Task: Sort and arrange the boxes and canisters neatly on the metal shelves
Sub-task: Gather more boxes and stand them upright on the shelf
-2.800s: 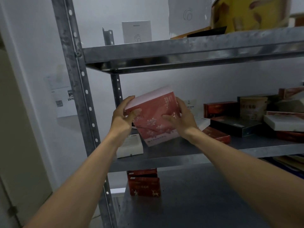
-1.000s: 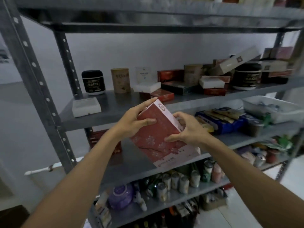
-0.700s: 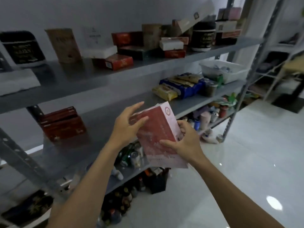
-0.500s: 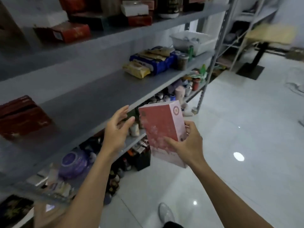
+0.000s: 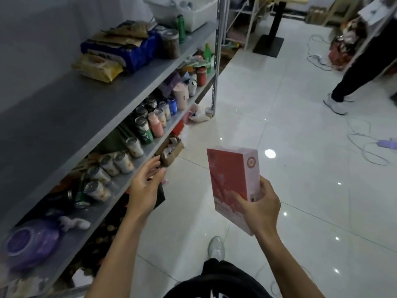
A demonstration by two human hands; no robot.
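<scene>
Presently, 1 red-and-pink box (image 5: 231, 175) is held upright, slightly tilted, over the white tiled floor (image 5: 300, 190), well apart from the metal shelves (image 5: 64, 108). The right hand (image 5: 256, 208) grips its lower part: the thumb lies across the red front and the fingers curl round the pink side. The left hand (image 5: 146, 188) holds nothing. Its fingers are straight and a little spread, and it hangs in the air near the front edge of the lower shelf (image 5: 120, 188).

On the upper of the 2 shelf levels plainly in view:
- 1 yellow snack packet (image 5: 98, 67)
- 1 blue package (image 5: 131, 54)
- 1 dark-lidded jar (image 5: 170, 43)
- 1 green bottle (image 5: 180, 27)
- 1 white plastic tub (image 5: 189, 11)

The lower shelf carries a crowded row of drink cans (image 5: 137, 145). They overlap, so an exact count cannot be given. 1 purple round container (image 5: 32, 241) sits at its near end.

A 2nd person's legs (image 5: 352, 76) stand at the far right.
</scene>
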